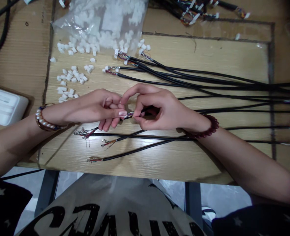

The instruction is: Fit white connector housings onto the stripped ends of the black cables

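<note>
My left hand (pixel 98 106) is pinched, thumb against fingers, at the end of a black cable; a small white connector seems to show at the thumb tip, mostly covered. Facing it, my right hand (pixel 161 106) pinches a thin yellow wire (pixel 130 117) between thumb and forefinger. The thin coloured wires fan out in the short gap between both hands. Below them lie black cables with bare wire ends (pixel 84 132), orange and red wire ends (pixel 109 142) and another stripped end (pixel 94 160).
Loose white connectors (pixel 72 76) lie in small heaps left of centre, under a clear bag of connectors (pixel 105 23). Several black cables with white connectors fitted (pixel 116 53) stretch rightward. A white box-shaped device (pixel 6 105) sits at left. More cables (pixel 191 11) lie at the back.
</note>
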Demonstrator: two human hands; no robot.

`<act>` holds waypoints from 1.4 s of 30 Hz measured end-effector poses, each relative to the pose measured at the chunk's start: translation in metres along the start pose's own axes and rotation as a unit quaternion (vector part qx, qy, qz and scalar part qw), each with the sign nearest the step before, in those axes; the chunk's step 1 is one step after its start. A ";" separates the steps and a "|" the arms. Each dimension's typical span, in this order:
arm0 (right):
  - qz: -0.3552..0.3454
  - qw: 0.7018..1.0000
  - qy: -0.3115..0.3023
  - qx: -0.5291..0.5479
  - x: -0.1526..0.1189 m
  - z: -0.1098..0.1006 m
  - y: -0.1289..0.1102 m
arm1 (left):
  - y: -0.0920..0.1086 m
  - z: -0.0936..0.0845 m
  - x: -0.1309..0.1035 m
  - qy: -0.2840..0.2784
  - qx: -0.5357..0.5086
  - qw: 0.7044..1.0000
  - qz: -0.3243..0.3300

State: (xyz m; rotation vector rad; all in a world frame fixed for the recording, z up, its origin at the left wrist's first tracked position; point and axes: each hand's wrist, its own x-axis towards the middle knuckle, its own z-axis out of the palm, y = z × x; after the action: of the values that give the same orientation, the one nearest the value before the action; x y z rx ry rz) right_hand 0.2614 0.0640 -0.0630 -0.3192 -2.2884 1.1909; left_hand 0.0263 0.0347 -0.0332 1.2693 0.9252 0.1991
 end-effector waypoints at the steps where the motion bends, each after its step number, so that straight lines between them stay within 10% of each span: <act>1: -0.001 1.000 0.001 -0.002 0.000 0.000 0.000 | 0.000 0.000 0.000 0.000 0.000 1.000 -0.001; 33: 0.001 0.998 0.032 -0.047 0.000 0.005 0.000 | -0.003 -0.001 0.000 0.031 -0.032 0.999 0.013; 42: 0.052 0.971 0.213 -0.095 0.001 0.005 0.003 | -0.007 0.008 0.005 0.151 -0.135 0.976 0.079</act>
State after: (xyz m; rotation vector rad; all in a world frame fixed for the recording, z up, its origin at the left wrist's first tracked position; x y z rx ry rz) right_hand 0.2576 0.0630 -0.0677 -0.7008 -2.0236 0.8501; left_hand 0.0321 0.0297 -0.0421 1.0749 1.0154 0.6377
